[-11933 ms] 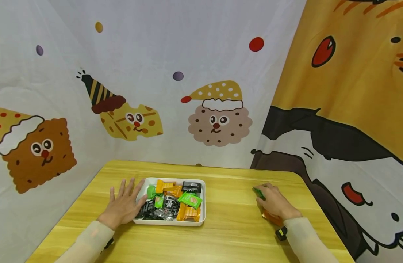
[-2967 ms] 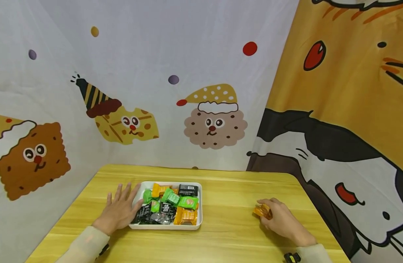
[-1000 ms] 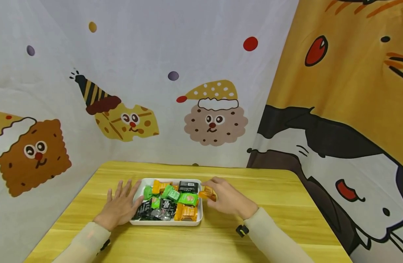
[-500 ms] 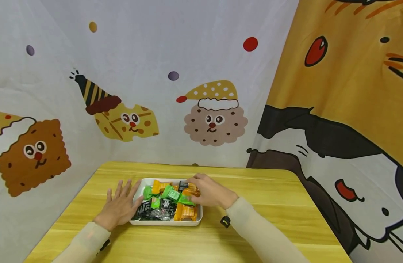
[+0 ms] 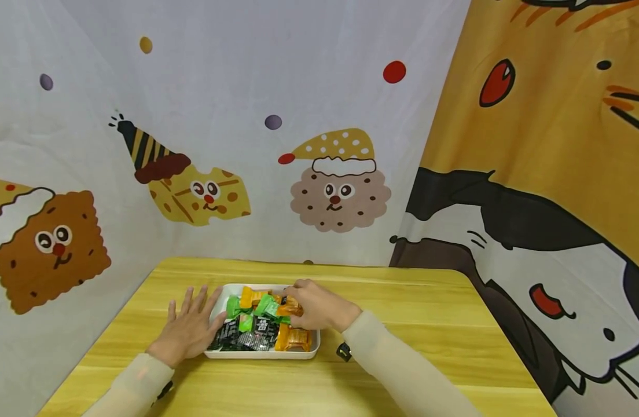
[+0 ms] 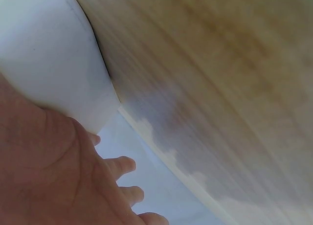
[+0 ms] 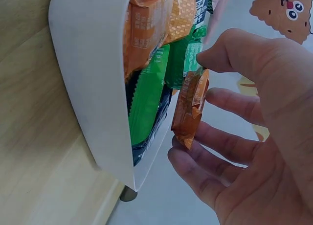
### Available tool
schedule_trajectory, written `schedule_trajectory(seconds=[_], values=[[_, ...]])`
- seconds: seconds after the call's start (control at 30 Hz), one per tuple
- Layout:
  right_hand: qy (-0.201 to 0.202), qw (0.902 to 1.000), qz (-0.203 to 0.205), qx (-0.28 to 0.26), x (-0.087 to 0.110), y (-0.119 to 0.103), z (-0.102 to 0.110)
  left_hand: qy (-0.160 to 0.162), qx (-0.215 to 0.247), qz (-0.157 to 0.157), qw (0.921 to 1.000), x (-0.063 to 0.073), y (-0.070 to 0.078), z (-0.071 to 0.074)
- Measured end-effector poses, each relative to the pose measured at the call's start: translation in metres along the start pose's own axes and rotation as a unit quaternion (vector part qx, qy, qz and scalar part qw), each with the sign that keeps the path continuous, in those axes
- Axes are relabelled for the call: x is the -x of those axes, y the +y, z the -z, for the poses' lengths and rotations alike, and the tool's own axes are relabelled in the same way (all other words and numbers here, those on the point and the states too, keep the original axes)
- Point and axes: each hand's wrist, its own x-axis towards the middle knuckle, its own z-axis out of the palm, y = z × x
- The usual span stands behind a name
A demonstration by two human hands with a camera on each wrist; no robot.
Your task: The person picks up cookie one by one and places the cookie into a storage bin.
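Note:
A white tray holds several wrapped snack packets in orange, green and black. My right hand is over the tray's right half and pinches an orange snack packet between thumb and fingers. In the right wrist view, this orange snack packet hangs tilted above a green packet, beside the tray wall. My left hand rests at the tray's left end with its fingers spread and the thumb on the rim. Part of the black packet at the back right is hidden behind the right hand.
The tray stands on a light wooden table, left of the middle. Behind it hangs a white cloth printed with cartoon biscuits and cheese. An orange cartoon cloth closes off the right side.
Earlier, my right hand held a green packet at the right of the table; a green one now lies added in the tray. It has since carried the orange packet left over the tray.

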Motion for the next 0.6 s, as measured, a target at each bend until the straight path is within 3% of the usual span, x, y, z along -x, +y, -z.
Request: schedule_trajectory(seconds=[0.6], values=[[0.0, 0.9989, -0.01, 0.046, 0.0069, -0.0085, 0.0009, 0.001, -0.001, -0.001, 1.0, 0.002, 0.0013, 0.0011]])
